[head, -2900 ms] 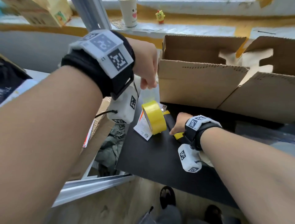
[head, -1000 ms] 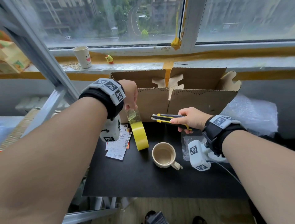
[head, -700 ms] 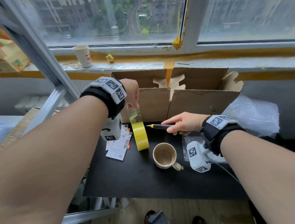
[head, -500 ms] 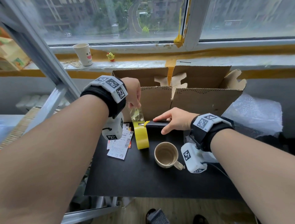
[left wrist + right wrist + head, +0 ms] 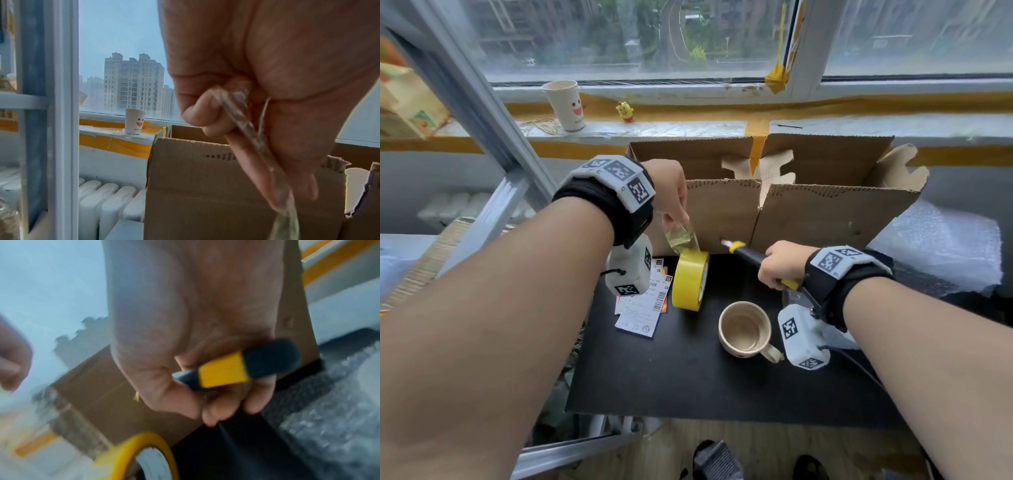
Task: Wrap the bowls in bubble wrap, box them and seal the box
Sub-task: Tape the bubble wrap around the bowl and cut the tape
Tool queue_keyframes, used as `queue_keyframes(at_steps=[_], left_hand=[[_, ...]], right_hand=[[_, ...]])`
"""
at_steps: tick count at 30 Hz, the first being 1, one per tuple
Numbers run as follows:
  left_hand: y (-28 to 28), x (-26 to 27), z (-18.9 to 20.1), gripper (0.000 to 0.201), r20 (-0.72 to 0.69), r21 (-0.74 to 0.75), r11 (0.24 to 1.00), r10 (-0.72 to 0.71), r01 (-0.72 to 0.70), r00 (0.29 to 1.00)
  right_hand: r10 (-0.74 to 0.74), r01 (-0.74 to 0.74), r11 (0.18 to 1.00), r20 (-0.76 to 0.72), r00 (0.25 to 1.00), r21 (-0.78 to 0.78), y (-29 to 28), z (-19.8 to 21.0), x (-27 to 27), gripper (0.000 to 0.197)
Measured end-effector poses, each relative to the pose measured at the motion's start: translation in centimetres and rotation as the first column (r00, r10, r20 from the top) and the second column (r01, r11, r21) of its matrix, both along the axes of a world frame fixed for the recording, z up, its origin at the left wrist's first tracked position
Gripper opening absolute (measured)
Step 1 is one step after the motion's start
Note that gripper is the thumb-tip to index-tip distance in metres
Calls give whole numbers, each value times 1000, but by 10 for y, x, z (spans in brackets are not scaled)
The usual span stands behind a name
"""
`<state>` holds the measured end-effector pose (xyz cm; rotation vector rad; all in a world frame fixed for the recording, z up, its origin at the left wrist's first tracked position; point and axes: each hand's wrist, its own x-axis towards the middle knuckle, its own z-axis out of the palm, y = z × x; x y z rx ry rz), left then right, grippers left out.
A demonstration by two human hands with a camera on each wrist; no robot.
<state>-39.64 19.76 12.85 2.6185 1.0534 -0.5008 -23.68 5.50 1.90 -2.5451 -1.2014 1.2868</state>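
Observation:
A yellow tape roll [image 5: 690,281] stands on edge on the black table [image 5: 671,377]. My left hand [image 5: 678,219] pinches a clear strip of tape [image 5: 683,236] pulled up from the roll; the strip [image 5: 246,129] runs between thumb and fingers. My right hand [image 5: 774,270] grips a black and yellow utility knife [image 5: 748,254] in a fist, its tip pointing left, a little right of the strip. The knife handle [image 5: 236,369] shows blurred in the right wrist view. An open cardboard box [image 5: 808,216] stands behind both hands, flaps up. A beige mug [image 5: 744,327] stands in front.
Bubble wrap [image 5: 945,246] lies at the table's right. Paper tickets [image 5: 643,305] lie left of the roll. A paper cup [image 5: 565,104] and a small yellow toy [image 5: 625,111] stand on the windowsill. A metal ladder frame [image 5: 482,113] rises at left.
My right hand carried the knife left up to the tape strip, then drew it back right with a fist round the handle. My left hand kept the strip lifted.

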Motion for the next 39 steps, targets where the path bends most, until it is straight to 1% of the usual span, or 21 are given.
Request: queue_keyframes(at_steps=[1,2,3,4,7,9,11,13,14,15,16,18,19,21,23,27,29,33,35,37,39], left_hand=[[0,0,1,19,3,-5,1000,8,-8,1000],[0,-1,1,19,6,-8,1000,16,-16,1000],[0,-2,1,18,8,-11,1000,22,-22,1000],[0,-2,1,18,10,-16,1000,25,-25,1000],[0,-4,-1,18,22,-48,998,44,-43,999],[0,-6,0,18,39,-53,997,57,-55,998],[0,-9,1,18,51,-73,995,69,-66,996],[0,-11,1,19,62,-99,992,87,-80,994],[1,-14,0,20,69,-107,990,102,-94,992],[3,-17,-1,20,79,-112,987,123,-114,989],[5,-21,-2,20,91,-114,984,150,-139,985],[11,-31,-6,18,109,-118,970,226,-213,968],[14,-38,-9,18,100,-122,957,274,-262,956],[19,-52,-15,17,56,-140,920,378,-367,924],[20,-64,-19,19,10,-121,893,438,-434,899],[20,-75,-23,36,-53,-41,874,482,-484,875],[21,-78,-22,39,-48,-32,860,507,-509,861],[21,-80,-22,35,-10,-14,866,499,-499,867],[23,-81,-26,30,46,-42,870,494,-492,868],[23,-80,-28,23,118,-81,898,439,-432,891],[17,-71,-24,19,171,-142,931,359,-337,918]], right_hand=[[-97,101,994,-81,992,50,4,-1,-1,15],[-175,191,976,-152,973,104,10,-4,-3,24],[-218,248,958,-198,956,142,17,-8,-4,36],[-232,273,948,-234,944,162,23,-11,-9,48],[-232,299,940,-338,912,163,35,-27,-31,66],[-235,318,936,-409,882,148,40,-42,-46,90],[-258,367,915,-456,852,168,47,-57,-58,103],[-320,443,878,-466,825,181,51,-65,-65,111],[-342,469,862,-463,818,191,51,-67,-68,110],[-361,487,854,-467,807,182,50,-68,-69,101],[-363,490,856,-481,798,166,48,-67,-70,84],[-324,457,877,-518,792,150,45,-64,-69,41],[-308,441,884,-518,798,154,44,-64,-67,34],[-278,409,895,-496,823,176,44,-62,-64,38],[-246,382,905,-503,829,186,43,-57,-62,39],[-184,326,927,-530,828,188,43,-51,-61,41],[-164,308,932,-536,828,191,44,-49,-63,42],[-146,274,945,-520,842,178,43,-48,-65,36],[-133,242,957,-505,853,157,44,-46,-66,29],[-104,188,972,-459,882,143,45,-46,-67,26],[-58,121,982,-376,925,147,45,-44,-65,37]])
